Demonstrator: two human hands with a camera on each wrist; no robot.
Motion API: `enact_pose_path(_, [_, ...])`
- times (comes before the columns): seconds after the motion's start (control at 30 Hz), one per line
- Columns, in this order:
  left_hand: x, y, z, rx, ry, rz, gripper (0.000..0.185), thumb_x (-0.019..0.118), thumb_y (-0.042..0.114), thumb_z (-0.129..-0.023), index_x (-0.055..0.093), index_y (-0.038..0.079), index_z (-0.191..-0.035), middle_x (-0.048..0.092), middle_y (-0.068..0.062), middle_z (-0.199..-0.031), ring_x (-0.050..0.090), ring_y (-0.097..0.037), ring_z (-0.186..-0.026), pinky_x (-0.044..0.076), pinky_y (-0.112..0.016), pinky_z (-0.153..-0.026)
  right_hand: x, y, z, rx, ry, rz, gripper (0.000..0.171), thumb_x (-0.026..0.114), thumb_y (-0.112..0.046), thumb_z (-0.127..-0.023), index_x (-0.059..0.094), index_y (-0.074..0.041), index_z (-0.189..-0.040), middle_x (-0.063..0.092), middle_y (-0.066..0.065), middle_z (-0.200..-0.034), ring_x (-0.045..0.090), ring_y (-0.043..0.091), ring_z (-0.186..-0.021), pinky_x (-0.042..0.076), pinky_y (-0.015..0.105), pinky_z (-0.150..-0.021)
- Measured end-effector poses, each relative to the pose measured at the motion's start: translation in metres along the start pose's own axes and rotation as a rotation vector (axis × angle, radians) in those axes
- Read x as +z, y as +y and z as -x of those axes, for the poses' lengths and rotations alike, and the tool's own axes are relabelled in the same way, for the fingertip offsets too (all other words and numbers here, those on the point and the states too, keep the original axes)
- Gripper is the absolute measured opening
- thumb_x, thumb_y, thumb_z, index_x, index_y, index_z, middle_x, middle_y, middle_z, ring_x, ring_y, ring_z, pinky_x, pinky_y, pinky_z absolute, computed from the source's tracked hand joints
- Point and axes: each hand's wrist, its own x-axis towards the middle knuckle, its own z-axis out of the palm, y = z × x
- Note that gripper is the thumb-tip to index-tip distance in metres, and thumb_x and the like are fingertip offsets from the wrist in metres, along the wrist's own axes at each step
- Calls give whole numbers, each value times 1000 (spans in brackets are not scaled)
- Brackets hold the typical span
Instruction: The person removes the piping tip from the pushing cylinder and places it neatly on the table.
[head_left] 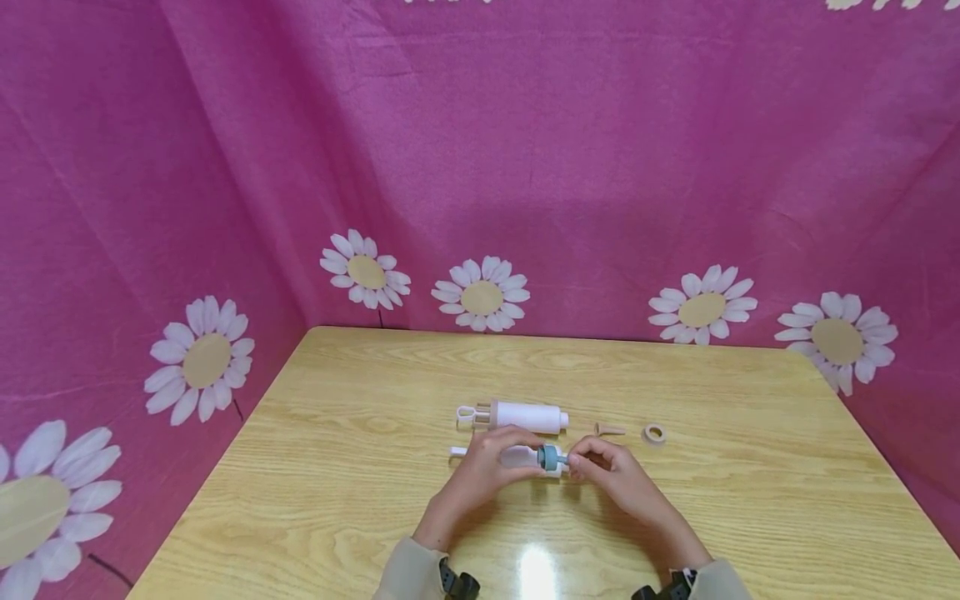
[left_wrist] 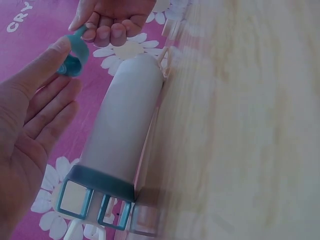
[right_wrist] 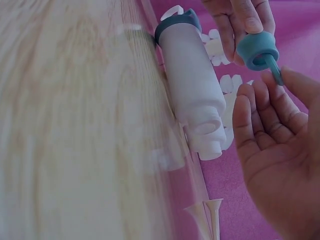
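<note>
Above the table, my left hand (head_left: pixel 486 465) pinches a teal ring-shaped cap (right_wrist: pixel 257 49) between thumb and fingers. My right hand (head_left: pixel 621 477) pinches a slim teal nozzle-like piece (right_wrist: pixel 273 71) with thumb and forefinger; its far end is at the cap's opening. Whether the two are joined, I cannot tell. Under the hands lies a white syringe-like tube (left_wrist: pixel 125 110) with a teal collar (left_wrist: pixel 100 181), partly covered by my left hand in the head view. Its narrow white plunger end (head_left: pixel 457 452) sticks out to the left.
Just behind lies a similar white tube (head_left: pixel 528 417) with a beige collar and a white loop handle (head_left: pixel 467 413). To its right are a beige funnel-shaped nozzle (head_left: pixel 611 430) and a beige ring (head_left: pixel 655 433). A pink daisy-print cloth (head_left: pixel 540 167) hangs around the wooden table (head_left: pixel 750 500).
</note>
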Motion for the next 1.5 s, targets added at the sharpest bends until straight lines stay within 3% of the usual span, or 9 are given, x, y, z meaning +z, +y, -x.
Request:
enact_pose_path(0.43, [2, -1, 0, 79, 35, -18, 34, 84, 22, -74, 76, 8, -104, 77, -5, -101, 73, -16, -95, 54, -18, -89, 0, 1, 0, -71, -51, -31, 23, 52, -15, -101, 60, 7, -99, 61, 5, -87, 63, 9, -84, 58, 31, -78])
enact_pose_path(0.57, [2, -1, 0, 97, 39, -26, 33, 83, 21, -75, 76, 7, -104, 77, -7, -101, 74, -17, -94, 54, -17, -88, 3, 3, -1, -63, -8, -7, 24, 52, -15, -102, 60, 7, -105, 63, -1, -92, 63, 6, -86, 57, 28, -78])
enact_pose_path(0.7, [1, -1, 1, 100, 41, -33, 33, 82, 21, -75, 76, 7, -104, 77, -7, -102, 74, -18, -95, 54, -18, -89, 9, 2, -2, -51, 53, 41, 22, 56, -16, -100, 62, 0, -113, 63, -3, -103, 62, 3, -93, 54, 23, -83])
enact_pose_path(0.87, [2, 0, 1, 101, 51, -39, 33, 82, 20, -75, 76, 7, -105, 76, -7, -103, 74, -18, -96, 55, -20, -90, 18, 0, -4, -137, 98, 119, 20, 63, -13, -95, 64, -5, -113, 64, 4, -107, 59, 0, -98, 51, 20, -88])
enact_pose_path(1.0, [2, 0, 0, 78, 46, -8, 33, 81, 19, -77, 75, 7, -107, 76, -8, -104, 73, -19, -98, 54, -21, -91, 20, -2, -4, -168, 112, 102, 17, 64, -10, -94, 64, -4, -110, 64, 0, -103, 59, 0, -96, 50, 19, -88])
enact_pose_path(1.27, [1, -2, 1, -26, 13, 45, 32, 79, 22, -80, 75, 11, -110, 76, -4, -106, 72, -17, -102, 55, -23, -91, 18, -4, -2, -114, 78, 28, 20, 62, -11, -95, 61, 0, -112, 61, -7, -102, 59, 0, -93, 51, 19, -84])
enact_pose_path(1.5, [-4, -3, 4, -74, 34, 38, 28, 80, 22, -80, 76, 13, -106, 77, -1, -102, 72, -15, -98, 55, -26, -91, 16, -6, 1, -196, 85, -21, 20, 60, 2, -93, 58, 9, -112, 61, -12, -104, 59, -3, -94, 53, 17, -83])
